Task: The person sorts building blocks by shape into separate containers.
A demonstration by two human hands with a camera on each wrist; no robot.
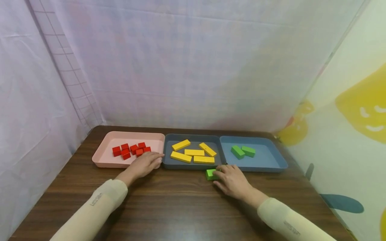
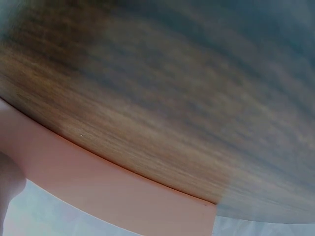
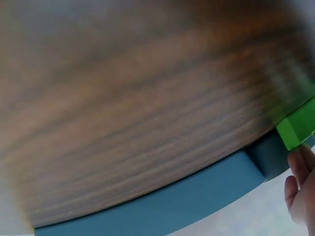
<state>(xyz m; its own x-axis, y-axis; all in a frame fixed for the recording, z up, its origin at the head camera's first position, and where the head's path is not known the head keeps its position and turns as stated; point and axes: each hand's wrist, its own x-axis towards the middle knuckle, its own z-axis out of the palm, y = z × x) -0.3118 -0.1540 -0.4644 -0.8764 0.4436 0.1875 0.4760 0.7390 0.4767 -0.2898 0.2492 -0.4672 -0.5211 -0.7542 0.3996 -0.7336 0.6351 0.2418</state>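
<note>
My right hand [image 1: 233,180] pinches the right end of a green block [image 1: 210,174]. That block lies on the table just in front of the dark grey tray [image 1: 187,166]. In the right wrist view the fingertips [image 3: 301,164] meet the end of the green block [image 3: 299,125]. My left hand [image 1: 144,165] rests at the front right corner of the pink tray [image 1: 105,164], its fingers relaxed over the rim beside the dark grey tray. Several red cubes [image 1: 125,154] sit inside the pink tray, close to those fingers. Only a bit of the left hand [image 2: 9,182] shows in the left wrist view.
Several yellow blocks [image 1: 194,152] lie in the dark grey tray. To its right, the blue tray [image 1: 271,160] holds two green blocks [image 1: 238,152]. The three trays stand side by side along the back of the wooden table [image 1: 178,207], before a hanging cloth [image 1: 193,67].
</note>
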